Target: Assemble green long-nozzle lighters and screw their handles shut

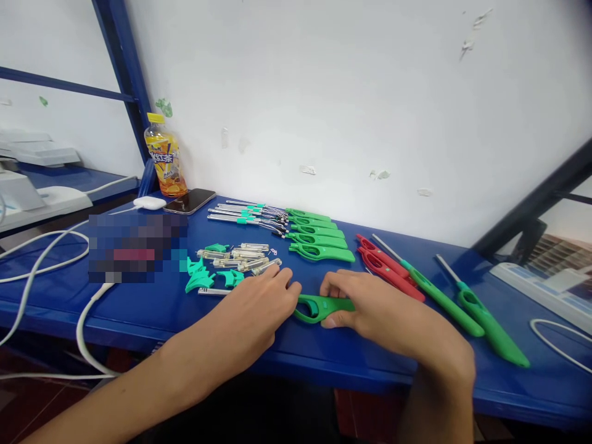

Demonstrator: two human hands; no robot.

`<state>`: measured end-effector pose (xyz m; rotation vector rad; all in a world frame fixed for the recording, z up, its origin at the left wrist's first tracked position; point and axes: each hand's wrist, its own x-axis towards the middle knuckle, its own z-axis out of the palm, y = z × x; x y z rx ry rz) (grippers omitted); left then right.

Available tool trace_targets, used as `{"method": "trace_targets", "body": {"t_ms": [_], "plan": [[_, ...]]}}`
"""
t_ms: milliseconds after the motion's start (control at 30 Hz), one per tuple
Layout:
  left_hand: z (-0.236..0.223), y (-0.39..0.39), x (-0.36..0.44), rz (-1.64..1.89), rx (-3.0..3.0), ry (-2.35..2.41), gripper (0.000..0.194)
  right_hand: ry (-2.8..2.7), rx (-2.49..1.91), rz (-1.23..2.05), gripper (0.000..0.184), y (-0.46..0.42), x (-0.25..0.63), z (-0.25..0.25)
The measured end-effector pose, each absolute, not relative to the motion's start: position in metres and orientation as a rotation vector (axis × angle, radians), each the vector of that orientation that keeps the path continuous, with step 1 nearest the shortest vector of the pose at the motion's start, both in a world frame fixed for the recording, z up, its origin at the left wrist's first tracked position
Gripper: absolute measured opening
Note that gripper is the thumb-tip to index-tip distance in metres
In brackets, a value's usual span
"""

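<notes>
A green lighter handle point(318, 306) lies on the blue table point(139, 308) between my hands. My right hand point(370, 307) pinches its right end with thumb and fingers. My left hand point(259, 308) lies over the handle's left end, fingers bent and touching it; a metal tube point(210, 291) sticks out to the left from under this hand. Just beyond my left hand lie several clear fuel cartridges point(240, 256) and small green plastic parts point(203, 277).
A row of green stick lighters point(305, 234) with metal tubes lies at the back. Red lighters point(388, 268) and two more green ones point(481, 317) are on the right. A drink bottle point(163, 154), phone point(189, 201), white cables point(41, 259) and a charger stand at left.
</notes>
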<state>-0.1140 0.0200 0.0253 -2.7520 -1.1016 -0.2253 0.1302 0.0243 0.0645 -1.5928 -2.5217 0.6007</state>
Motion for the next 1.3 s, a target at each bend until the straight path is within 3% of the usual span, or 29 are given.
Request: {"method": "trace_targets", "body": {"t_ms": [1300], "plan": [[0.0322,0.0168,-0.1064,-0.145,-2.736,-1.108,0.046,-2.573,-1.565,0.522,0.027,0.0238,0.1246,0.0647]]}}
